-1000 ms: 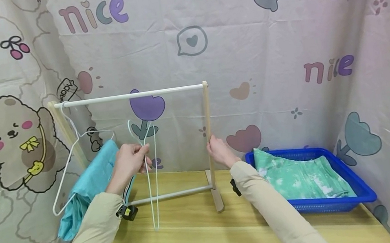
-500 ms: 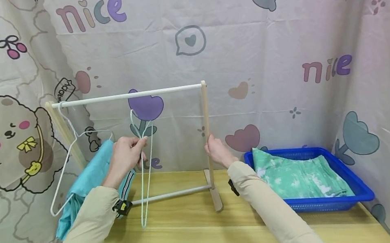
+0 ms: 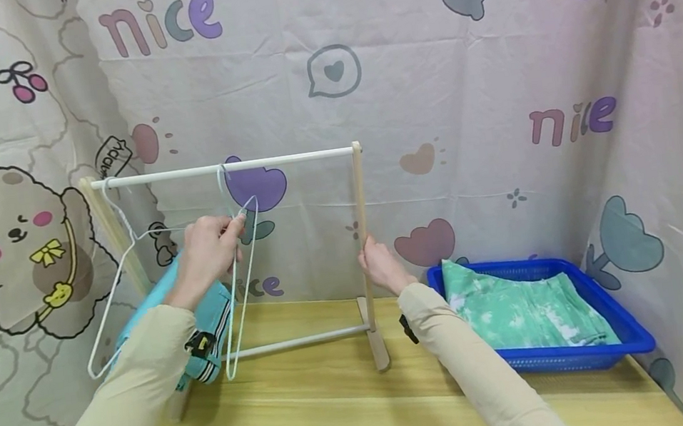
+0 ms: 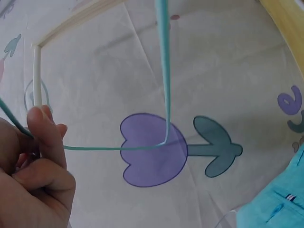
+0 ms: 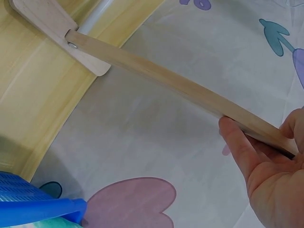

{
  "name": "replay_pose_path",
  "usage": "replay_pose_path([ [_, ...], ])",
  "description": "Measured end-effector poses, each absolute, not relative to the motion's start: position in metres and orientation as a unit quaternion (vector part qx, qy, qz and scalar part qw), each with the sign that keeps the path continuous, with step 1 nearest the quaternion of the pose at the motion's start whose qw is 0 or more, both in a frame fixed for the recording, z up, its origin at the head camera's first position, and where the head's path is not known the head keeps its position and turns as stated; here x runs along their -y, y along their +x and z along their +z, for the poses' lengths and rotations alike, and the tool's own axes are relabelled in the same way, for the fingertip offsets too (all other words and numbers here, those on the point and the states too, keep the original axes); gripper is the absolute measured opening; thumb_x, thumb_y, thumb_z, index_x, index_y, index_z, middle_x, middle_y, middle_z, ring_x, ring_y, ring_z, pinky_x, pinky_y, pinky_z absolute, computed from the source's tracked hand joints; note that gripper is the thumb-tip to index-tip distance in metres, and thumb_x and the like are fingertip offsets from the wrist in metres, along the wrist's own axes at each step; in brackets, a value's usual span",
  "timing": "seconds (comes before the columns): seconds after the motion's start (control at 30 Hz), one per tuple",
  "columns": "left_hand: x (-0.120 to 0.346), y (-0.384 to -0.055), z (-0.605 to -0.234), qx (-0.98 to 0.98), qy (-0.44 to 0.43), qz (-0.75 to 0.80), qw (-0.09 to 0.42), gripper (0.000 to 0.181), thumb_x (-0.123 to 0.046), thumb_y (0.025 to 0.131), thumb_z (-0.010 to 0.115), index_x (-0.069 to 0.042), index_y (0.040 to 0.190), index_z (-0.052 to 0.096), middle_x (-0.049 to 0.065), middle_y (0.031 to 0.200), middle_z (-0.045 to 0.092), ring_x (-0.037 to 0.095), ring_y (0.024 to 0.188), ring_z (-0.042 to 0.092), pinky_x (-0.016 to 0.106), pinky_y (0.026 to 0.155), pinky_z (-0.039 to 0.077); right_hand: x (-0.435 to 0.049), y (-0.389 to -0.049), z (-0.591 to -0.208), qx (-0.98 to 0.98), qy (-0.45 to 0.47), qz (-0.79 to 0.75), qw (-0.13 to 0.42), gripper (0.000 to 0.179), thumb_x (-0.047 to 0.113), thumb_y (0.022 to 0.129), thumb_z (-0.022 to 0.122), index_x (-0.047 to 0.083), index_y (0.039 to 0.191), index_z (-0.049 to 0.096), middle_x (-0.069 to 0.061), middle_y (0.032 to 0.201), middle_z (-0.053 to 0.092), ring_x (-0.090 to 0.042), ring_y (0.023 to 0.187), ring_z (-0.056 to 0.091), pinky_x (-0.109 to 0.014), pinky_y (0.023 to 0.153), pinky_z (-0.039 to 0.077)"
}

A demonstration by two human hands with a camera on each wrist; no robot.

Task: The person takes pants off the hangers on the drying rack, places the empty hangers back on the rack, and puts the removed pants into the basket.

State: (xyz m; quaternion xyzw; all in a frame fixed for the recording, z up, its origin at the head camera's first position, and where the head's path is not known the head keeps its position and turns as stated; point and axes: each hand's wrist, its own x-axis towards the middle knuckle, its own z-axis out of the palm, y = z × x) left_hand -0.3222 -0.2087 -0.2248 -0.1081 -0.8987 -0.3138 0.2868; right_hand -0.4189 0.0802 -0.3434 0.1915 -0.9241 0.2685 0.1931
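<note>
My left hand (image 3: 209, 250) pinches a thin pale-green clothes hanger (image 3: 235, 328) near its neck, and the hook is up at the white top rail (image 3: 283, 159) of a small clothes rack. In the left wrist view the hanger (image 4: 165, 80) runs out from between thumb and fingers. My right hand (image 3: 384, 265) grips the rack's right wooden post (image 3: 361, 196); the right wrist view shows fingers and thumb around that post (image 5: 180, 88). On the rail's left end hangs a white hanger (image 3: 109, 308) with a turquoise garment (image 3: 208, 310) over it, partly hidden by my left arm.
A blue plastic basket (image 3: 637, 339) with folded green tie-dye cloth (image 3: 523, 311) in it stands at the table's right. The rack's lower bar (image 3: 306, 341) and wooden foot (image 3: 381, 352) are on the wooden table (image 3: 343, 421). A printed curtain (image 3: 403, 90) closes off the back and sides.
My left hand has risen and shifted left with the green hanger, bringing its hook from below the rail up to it. My right hand stays on the post.
</note>
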Motion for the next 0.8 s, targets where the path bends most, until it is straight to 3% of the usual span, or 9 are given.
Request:
replay_pose_path([
  [0.17,0.213,-0.324,-0.213,0.902,-0.092,-0.312,0.284,0.046,-0.038,0.104,0.045,-0.004,0.088,0.070,0.003,0.054,0.062,0.017,0.040,0.058,0.031,0.038,0.040,-0.080,-0.419,-0.344,0.925,0.194,0.262,0.197,0.019,0.007,0.099,0.044,-0.006,0.111,0.047,-0.019,0.076,0.061,-0.028,0.063,0.064,-0.032,0.050,0.054],
  [0.5,0.226,-0.338,-0.199,0.897,-0.065,-0.308,0.311,0.048,-0.038,0.104,0.043,-0.002,0.093,0.072,0.011,0.057,0.065,0.019,0.041,0.059,0.031,0.039,0.038,-0.081,-0.418,-0.343,0.922,0.193,0.269,0.201,0.019,0.005,0.097,0.045,-0.007,0.112,0.046,-0.020,0.078,0.061,-0.031,0.066,0.065,-0.035,0.054,0.056],
  [0.8,0.234,-0.350,-0.204,0.902,-0.026,-0.310,0.299,0.047,-0.039,0.104,0.042,-0.004,0.094,0.073,0.001,0.046,0.054,0.017,0.039,0.057,0.032,0.045,0.039,-0.080,-0.417,-0.343,0.923,0.193,0.266,0.201,0.017,0.006,0.098,0.044,-0.006,0.110,0.046,-0.019,0.075,0.059,-0.027,0.060,0.060,-0.034,0.050,0.053],
])
